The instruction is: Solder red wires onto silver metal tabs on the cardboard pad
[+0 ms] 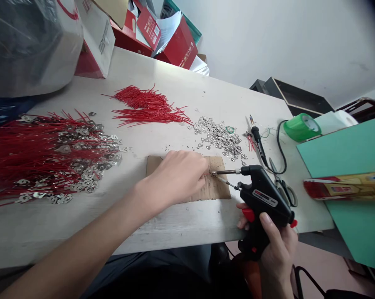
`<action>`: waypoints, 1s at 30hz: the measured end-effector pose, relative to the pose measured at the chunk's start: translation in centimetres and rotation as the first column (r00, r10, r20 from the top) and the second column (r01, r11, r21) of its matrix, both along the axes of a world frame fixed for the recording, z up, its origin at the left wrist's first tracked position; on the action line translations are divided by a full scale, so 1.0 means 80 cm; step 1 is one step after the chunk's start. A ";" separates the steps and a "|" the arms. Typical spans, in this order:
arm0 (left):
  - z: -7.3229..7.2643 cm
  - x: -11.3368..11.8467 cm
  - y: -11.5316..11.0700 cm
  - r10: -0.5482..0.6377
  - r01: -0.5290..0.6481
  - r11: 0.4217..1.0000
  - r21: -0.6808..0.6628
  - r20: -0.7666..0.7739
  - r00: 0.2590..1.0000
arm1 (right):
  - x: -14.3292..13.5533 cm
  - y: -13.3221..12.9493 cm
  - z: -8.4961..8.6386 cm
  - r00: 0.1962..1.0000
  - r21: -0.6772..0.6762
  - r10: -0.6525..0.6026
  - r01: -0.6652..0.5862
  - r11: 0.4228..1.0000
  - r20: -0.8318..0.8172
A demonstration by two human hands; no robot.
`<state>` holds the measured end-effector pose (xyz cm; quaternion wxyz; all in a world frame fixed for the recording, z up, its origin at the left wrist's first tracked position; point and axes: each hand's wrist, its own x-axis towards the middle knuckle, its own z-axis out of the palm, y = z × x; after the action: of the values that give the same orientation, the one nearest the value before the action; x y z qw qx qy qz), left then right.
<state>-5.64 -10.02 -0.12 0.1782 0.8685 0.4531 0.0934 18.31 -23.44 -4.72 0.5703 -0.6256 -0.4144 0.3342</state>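
My right hand (279, 245) is wrapped round the grip of a black soldering gun (265, 197) with a red trigger. The gun's metal tip points left and reaches a spot just beside the fingertips of my left hand (183, 174). That hand rests over a piece of brown cardboard (218, 189), its fingers closed and turned down. What they pinch is hidden behind the hand. Just beyond the cardboard lies a heap of small silvery metal terminals (220, 135). Loose red wires (150, 106) are bunched farther back on the table.
At left spreads a large pile of red wires with metal terminals on their ends (65, 153). A soldering iron (258, 141), scissors (282, 185) and green tape (302, 127) lie at right. Red boxes (178, 45) stand behind the white table (125, 230).
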 end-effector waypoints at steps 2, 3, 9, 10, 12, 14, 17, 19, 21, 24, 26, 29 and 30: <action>0.000 0.000 0.000 -0.001 0.001 1.000 0.003 0.001 1.000 | 0.000 0.000 0.000 1.000 -0.005 0.013 -0.013 1.000 0.014; 0.000 -0.001 0.000 -0.001 0.001 1.000 0.003 0.000 1.000 | 0.000 0.000 0.000 1.000 -0.004 0.013 -0.012 1.000 0.019; 0.002 -0.002 -0.001 -0.006 0.006 1.000 -0.012 -0.002 1.000 | 0.001 -0.001 -0.001 1.000 -0.020 0.002 -0.002 1.000 0.031; 0.003 -0.002 -0.001 -0.006 0.006 1.000 -0.013 -0.001 1.000 | 0.001 -0.001 -0.001 0.999 -0.024 0.002 -0.001 1.000 0.035; 0.003 -0.001 -0.001 -0.001 0.001 1.000 -0.017 -0.006 1.000 | 0.002 -0.001 0.000 0.999 -0.028 0.002 -0.001 1.000 0.037; 0.003 -0.001 -0.001 0.004 -0.004 1.000 -0.020 -0.010 1.000 | 0.002 -0.002 0.000 0.999 -0.027 -0.004 0.005 1.000 0.035; 0.003 -0.001 0.000 0.000 0.000 1.000 -0.025 -0.008 1.000 | 0.004 -0.004 0.000 0.999 -0.029 -0.005 0.006 1.000 0.043; 0.003 -0.001 0.000 -0.004 0.004 1.000 -0.027 -0.006 1.000 | 0.005 -0.004 -0.001 0.999 -0.030 0.004 -0.003 1.000 0.052; 0.004 -0.001 0.000 -0.003 0.003 1.000 -0.029 -0.010 1.000 | 0.005 -0.004 -0.001 0.998 -0.032 0.011 -0.009 0.999 0.059; 0.004 -0.001 0.000 -0.001 0.001 1.000 -0.023 -0.009 1.000 | 0.003 -0.003 -0.002 0.999 -0.027 0.008 -0.007 1.000 0.051; 0.003 -0.001 0.000 -0.002 0.002 1.000 -0.020 -0.005 1.000 | 0.000 -0.002 -0.003 1.000 -0.008 -0.007 0.007 1.000 0.030; 0.003 -0.001 -0.001 -0.003 0.002 1.000 -0.023 -0.006 1.000 | -0.002 -0.002 -0.003 1.000 0.013 -0.023 0.023 1.000 0.006; 0.003 -0.001 -0.001 -0.004 0.004 1.000 -0.022 -0.007 1.000 | -0.001 -0.002 -0.002 1.000 0.009 -0.021 0.021 1.000 0.006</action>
<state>-5.72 -10.07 0.16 0.1865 0.8676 0.4530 0.0849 18.20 -23.63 -4.91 0.5753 -0.6285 -0.4107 0.3245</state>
